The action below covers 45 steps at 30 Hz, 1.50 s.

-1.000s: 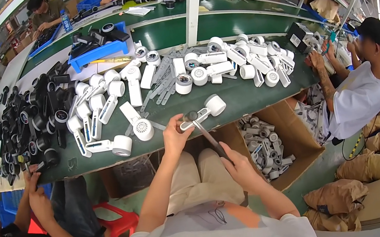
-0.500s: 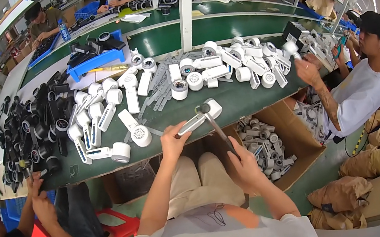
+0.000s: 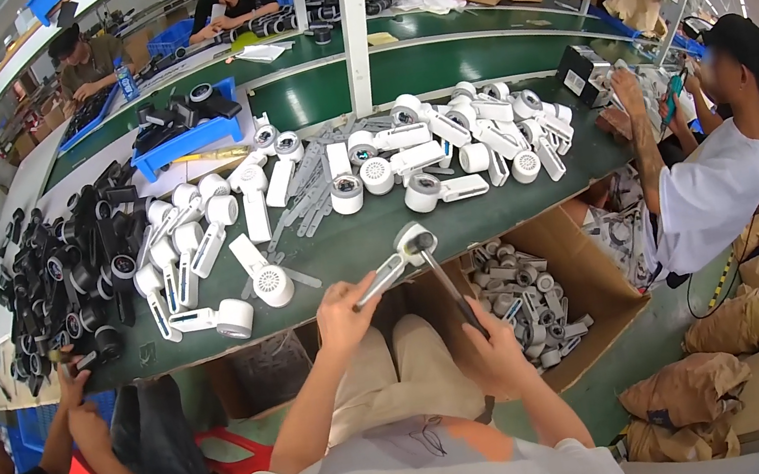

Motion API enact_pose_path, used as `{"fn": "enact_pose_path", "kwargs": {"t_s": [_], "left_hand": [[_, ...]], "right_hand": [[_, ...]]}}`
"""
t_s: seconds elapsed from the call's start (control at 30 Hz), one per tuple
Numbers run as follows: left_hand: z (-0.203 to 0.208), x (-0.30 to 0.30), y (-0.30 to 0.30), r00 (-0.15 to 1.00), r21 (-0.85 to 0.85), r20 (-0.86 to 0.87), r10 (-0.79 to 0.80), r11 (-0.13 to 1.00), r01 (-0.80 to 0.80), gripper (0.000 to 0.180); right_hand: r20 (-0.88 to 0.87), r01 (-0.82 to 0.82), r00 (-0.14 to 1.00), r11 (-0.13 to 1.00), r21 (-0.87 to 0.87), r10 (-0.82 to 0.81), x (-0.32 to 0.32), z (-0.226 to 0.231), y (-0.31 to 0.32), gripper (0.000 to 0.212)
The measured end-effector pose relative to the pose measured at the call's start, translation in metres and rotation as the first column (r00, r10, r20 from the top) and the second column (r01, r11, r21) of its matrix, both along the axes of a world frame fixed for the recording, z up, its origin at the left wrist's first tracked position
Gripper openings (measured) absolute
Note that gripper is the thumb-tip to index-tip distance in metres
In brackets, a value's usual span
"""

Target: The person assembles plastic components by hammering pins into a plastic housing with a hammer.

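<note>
My left hand [image 3: 343, 316] is closed round the handle end of a white handheld fan [image 3: 392, 273], which has a round head and a long flat handle. The fan is held in the air just off the bench's front edge. My right hand [image 3: 499, 350] grips a hammer [image 3: 449, 284] by its dark handle. The hammer's head lies over the fan's round head and seems to touch it. Ahead of my hands, another white fan [image 3: 272, 284] lies on the green bench [image 3: 341, 249], grille up.
White fans [image 3: 377, 174] heap along the bench, with grey strips [image 3: 316, 192] among them. Black units [image 3: 71, 271] pile at left, near a blue tray [image 3: 190, 140]. A cardboard box [image 3: 587, 271] of white parts stands below, right. Co-workers sit at left and right [image 3: 709, 179].
The hammer head and the fan's round head have come lower and nearer me. The right co-worker's hand no longer holds a white fan; another fan now lies at the heap's front.
</note>
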<state>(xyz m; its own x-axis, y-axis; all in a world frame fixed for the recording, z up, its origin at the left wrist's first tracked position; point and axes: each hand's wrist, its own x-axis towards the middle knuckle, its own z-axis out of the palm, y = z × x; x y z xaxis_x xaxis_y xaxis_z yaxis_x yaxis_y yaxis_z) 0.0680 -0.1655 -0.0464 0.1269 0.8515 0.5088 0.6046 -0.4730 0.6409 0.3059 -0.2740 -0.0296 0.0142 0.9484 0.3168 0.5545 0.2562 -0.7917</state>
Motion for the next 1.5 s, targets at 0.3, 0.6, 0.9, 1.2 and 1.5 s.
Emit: {"fn": "enact_pose_path", "kwargs": {"t_s": [0.3,0.6,0.9,1.2,1.5], "left_hand": [[-0.019,0.095,-0.007,0.930,0.084,0.049,-0.365,0.929,0.360,0.036],[0.002,0.225,0.086,0.909,0.086,-0.412,-0.068,0.990,0.113,0.059],[0.024,0.188,0.104,0.907,-0.117,-0.410,-0.096,0.992,0.052,0.073],[0.020,0.030,0.051,0.965,-0.328,0.002,-0.262,0.912,0.248,0.044],[0.029,-0.052,0.051,0.778,0.246,-0.583,0.235,0.963,-0.107,0.022]], "right_hand": [[-0.291,0.275,0.916,0.960,-0.049,-0.277,0.018,-0.024,-0.054,0.044],[-0.289,0.344,0.891,0.936,-0.077,-0.351,0.030,-0.039,-0.067,0.045],[-0.437,0.294,0.816,0.922,-0.252,-0.379,0.022,-0.034,-0.067,0.046],[-0.412,0.108,0.892,0.972,-0.208,-0.187,0.012,-0.050,-0.033,0.045],[-0.508,-0.021,0.854,0.969,-0.244,-0.109,-0.010,-0.030,-0.016,0.046]]}}
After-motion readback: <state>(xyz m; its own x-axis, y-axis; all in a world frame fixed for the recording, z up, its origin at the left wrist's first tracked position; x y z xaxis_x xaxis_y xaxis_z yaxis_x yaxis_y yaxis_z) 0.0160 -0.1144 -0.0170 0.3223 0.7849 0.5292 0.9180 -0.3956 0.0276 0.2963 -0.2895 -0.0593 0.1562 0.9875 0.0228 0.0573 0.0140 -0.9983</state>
